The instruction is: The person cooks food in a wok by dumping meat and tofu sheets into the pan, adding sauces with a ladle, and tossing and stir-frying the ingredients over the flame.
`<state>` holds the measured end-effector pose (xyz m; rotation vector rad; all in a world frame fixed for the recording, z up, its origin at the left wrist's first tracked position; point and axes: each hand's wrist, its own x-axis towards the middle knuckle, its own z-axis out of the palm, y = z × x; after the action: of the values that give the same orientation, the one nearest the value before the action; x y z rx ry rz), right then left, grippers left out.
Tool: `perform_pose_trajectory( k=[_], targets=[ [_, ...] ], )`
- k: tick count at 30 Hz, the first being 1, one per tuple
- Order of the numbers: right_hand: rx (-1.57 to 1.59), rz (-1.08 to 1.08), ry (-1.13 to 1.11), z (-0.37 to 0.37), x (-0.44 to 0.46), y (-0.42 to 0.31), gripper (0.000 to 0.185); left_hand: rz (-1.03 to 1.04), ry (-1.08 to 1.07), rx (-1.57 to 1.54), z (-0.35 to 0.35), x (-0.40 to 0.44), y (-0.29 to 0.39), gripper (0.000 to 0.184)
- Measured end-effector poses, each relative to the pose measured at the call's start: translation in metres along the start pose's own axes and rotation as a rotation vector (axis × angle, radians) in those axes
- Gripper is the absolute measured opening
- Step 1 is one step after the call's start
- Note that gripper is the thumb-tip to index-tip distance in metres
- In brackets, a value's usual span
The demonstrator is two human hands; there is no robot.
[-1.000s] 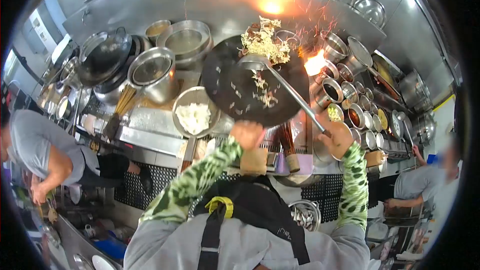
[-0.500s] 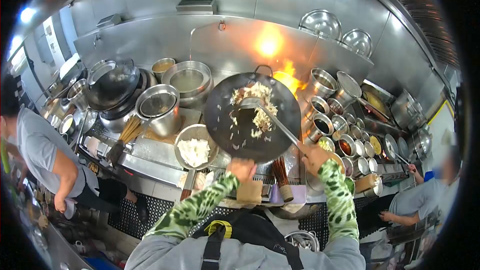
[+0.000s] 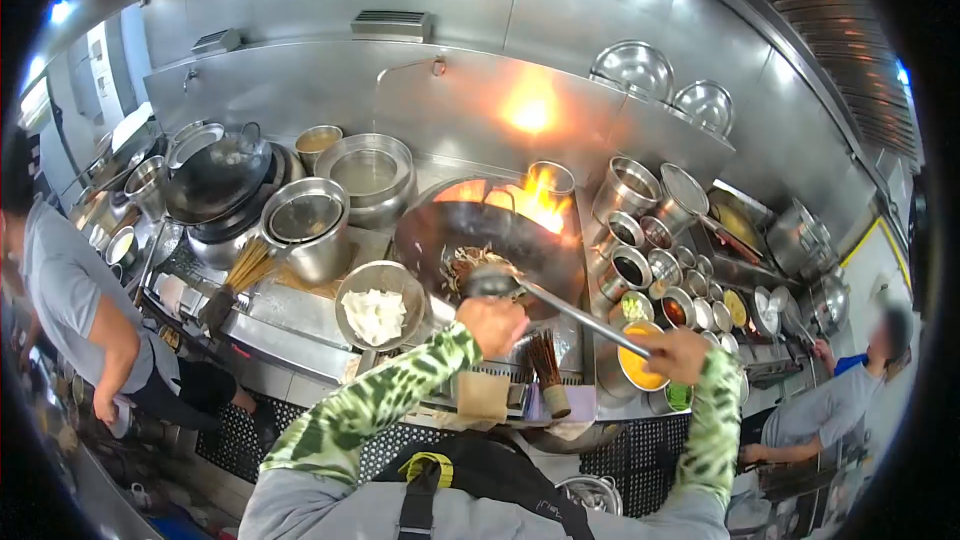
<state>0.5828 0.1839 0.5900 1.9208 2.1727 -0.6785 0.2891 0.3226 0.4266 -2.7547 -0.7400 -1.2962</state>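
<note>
My left hand [image 3: 492, 327] is closed on the near edge of a dark wok [image 3: 545, 255]; its exact grip is partly hidden. The wok tilts over the burner, and flames [image 3: 545, 202] rise behind its far rim. Pale shredded food with darker bits [image 3: 462, 266] lies low in the wok. My right hand [image 3: 677, 355] grips the long metal handle of a ladle [image 3: 580, 315]. The ladle's bowl, blurred, is inside the wok beside the food. Close to my left hand, a strainer [image 3: 424, 302] holds white pieces [image 3: 374, 317].
Sauce and seasoning containers [image 3: 678, 312] crowd the right, with an orange-filled pot [image 3: 642, 368] near my right hand. A bamboo brush [image 3: 547, 370] stands in front. Leftward are a metal pot [image 3: 306, 220] and another wok [image 3: 218, 175]. Co-workers stand left [image 3: 80, 280] and right [image 3: 840, 405].
The wok has dropped and tilted over the burner, and its food has gathered lower. My left hand moved with it. My right hand has shifted right and down with the ladle. Flames are larger.
</note>
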Motion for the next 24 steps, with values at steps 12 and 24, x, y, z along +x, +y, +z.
perform_pose_trajectory(
  k=[12,24],
  targets=[
    [0.251,-0.134,0.556,0.099,0.043,0.007,0.059,-0.077,-0.075,0.085,0.05,-0.064,-0.006,0.027],
    [0.382,-0.07,0.594,0.156,0.111,-0.013,0.056,-0.213,-0.074,0.06,0.09,-0.036,-0.064,0.021]
  ],
)
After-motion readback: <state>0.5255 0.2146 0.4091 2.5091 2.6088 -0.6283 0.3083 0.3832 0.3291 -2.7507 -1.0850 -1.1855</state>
